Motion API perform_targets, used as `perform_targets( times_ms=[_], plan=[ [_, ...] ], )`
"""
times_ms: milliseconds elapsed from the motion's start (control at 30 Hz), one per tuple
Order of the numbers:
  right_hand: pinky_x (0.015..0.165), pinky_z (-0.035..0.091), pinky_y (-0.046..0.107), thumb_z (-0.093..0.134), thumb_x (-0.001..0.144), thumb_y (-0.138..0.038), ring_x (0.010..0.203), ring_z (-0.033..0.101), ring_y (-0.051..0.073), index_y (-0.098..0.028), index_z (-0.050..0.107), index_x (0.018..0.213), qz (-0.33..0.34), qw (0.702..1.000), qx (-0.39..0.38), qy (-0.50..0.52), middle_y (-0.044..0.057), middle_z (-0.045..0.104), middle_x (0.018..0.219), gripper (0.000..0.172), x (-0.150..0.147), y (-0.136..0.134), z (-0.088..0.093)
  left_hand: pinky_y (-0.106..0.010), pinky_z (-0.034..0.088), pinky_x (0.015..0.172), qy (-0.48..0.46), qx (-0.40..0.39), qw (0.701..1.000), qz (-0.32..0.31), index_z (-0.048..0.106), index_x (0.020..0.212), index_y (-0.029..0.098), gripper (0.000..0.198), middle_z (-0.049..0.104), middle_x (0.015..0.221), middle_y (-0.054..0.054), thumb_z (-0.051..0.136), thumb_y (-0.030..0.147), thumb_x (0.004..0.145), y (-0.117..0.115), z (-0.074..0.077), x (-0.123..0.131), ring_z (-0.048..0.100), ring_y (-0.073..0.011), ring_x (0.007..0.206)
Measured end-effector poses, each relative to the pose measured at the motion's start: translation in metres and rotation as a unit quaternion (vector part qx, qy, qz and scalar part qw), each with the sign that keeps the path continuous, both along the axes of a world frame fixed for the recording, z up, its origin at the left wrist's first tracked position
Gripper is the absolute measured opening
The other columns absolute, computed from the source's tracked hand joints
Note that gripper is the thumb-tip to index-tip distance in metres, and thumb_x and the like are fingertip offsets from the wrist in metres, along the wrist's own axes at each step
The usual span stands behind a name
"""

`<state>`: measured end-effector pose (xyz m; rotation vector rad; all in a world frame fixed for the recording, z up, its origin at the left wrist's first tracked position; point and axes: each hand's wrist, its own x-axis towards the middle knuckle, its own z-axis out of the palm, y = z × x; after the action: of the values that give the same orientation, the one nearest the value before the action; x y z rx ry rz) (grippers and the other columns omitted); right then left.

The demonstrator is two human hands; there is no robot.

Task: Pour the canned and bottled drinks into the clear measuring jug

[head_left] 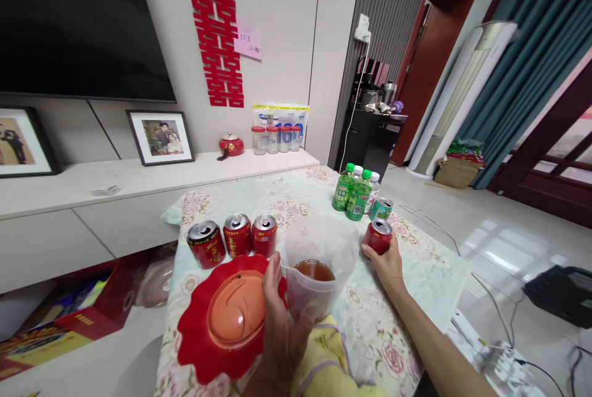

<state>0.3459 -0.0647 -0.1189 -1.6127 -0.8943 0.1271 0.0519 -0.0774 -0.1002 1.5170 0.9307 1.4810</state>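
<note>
My left hand [289, 329] is closed around the near left side of a translucent plastic container [303, 298]. Brown liquid [315, 270] shows inside it, and a pale see-through piece rises behind its rim. On the right, my right hand [388, 264] grips a red drink can [378, 237], upright at the table. Left of the container lies a red wavy-edged plate [198, 347] with an orange inner dish. Behind the plate stand three opened red cans, one of them the wide can [206, 246]. A yellow cloth [328, 354] lies under and in front of the container.
Several green-capped and white-capped bottles [358, 196] stand at the back right, beside a green can [382, 209]. A floral tablecloth [393, 347] covers the table. Along the wall, a white cabinet [139, 184] bears framed photos, a red pot [231, 145] and red-lidded jars [272, 141].
</note>
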Motion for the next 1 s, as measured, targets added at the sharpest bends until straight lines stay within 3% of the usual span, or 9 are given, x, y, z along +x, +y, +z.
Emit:
perform_targets(
  times_ms=[133,267,467,600,800,1000],
  plan=[
    [0.104,0.05,0.054,0.082,0.062,-0.052,0.115,0.065,0.036,-0.02,0.056,0.133,-0.035,0.999,-0.009,0.022,0.014,0.071,0.127,0.082,-0.003,0.006,0.002,-0.061,0.036,0.127,0.046,0.0,0.999,-0.005,0.015,0.164,0.015,0.109,0.031,0.169,-0.029,0.077,0.055,0.083,-0.003,-0.016,0.006,0.036,-0.0432,0.158],
    [0.092,0.055,0.051,0.082,0.062,-0.054,0.095,0.067,0.031,-0.02,0.061,0.117,-0.015,0.999,-0.016,0.035,0.01,0.074,0.108,0.067,-0.006,-0.005,0.024,-0.06,0.042,0.124,0.077,-0.013,0.997,0.008,0.019,0.162,0.016,0.108,0.037,0.165,-0.029,0.082,0.034,0.076,-0.005,-0.028,0.008,0.043,-0.0437,0.155],
    [0.08,0.059,0.042,0.088,0.061,-0.054,0.091,0.069,0.028,-0.021,0.066,0.111,0.077,0.996,-0.036,0.021,0.009,0.075,0.105,0.063,-0.014,-0.046,0.092,-0.061,0.044,0.124,0.129,0.013,0.991,0.029,0.022,0.16,0.019,0.111,0.042,0.163,-0.028,0.087,0.024,0.07,-0.005,-0.028,0.007,0.044,-0.0449,0.154],
    [0.08,0.06,0.037,0.091,0.066,-0.051,0.096,0.071,0.027,-0.022,0.067,0.121,0.148,0.986,-0.062,-0.035,0.009,0.076,0.114,0.067,-0.015,-0.069,0.14,-0.063,0.043,0.123,0.154,0.031,0.986,0.048,0.018,0.16,0.019,0.113,0.04,0.163,-0.029,0.084,0.018,0.07,-0.008,-0.023,0.009,0.042,-0.0463,0.154],
    [0.101,0.058,0.055,0.085,0.076,-0.057,0.121,0.069,0.038,-0.029,0.058,0.144,0.229,0.934,-0.154,-0.229,0.012,0.069,0.142,0.078,-0.023,-0.082,0.199,-0.064,0.05,0.117,0.171,0.076,0.979,0.078,0.018,0.162,0.017,0.116,0.044,0.16,-0.029,0.085,0.013,0.068,-0.009,-0.022,0.012,0.049,-0.0467,0.149],
    [0.096,0.062,0.053,0.077,0.083,-0.053,0.117,0.072,0.036,-0.03,0.056,0.148,0.281,0.863,-0.201,-0.368,0.011,0.07,0.142,0.073,-0.031,-0.073,0.228,-0.062,0.053,0.115,0.174,0.092,0.977,0.088,0.018,0.162,0.016,0.121,0.048,0.158,-0.028,0.087,0.008,0.063,-0.009,-0.02,0.012,0.053,-0.046,0.147]
  ],
)
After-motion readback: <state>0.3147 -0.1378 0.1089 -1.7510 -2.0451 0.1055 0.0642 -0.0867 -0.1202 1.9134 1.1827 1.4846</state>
